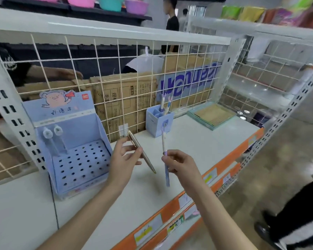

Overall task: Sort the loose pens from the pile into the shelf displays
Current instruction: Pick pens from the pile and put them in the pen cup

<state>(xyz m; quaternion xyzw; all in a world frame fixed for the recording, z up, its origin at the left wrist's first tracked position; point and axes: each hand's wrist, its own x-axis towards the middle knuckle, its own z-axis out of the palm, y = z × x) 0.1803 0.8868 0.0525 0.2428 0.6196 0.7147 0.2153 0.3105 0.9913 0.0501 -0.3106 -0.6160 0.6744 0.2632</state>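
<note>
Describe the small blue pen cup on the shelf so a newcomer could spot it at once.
On the white shelf, look along the wire grid back panel, right of the tall pig-topped display stand. The small blue pen cup is a divided square box holding two bunny-eared pens, unlike the flat teal tray further right.

2 bare forearms reach in from the bottom edge, no sleeves showing up to where they leave view. The left hand point(124, 159) and right hand point(182, 164) wear no gloves, rings or watch.
</note>
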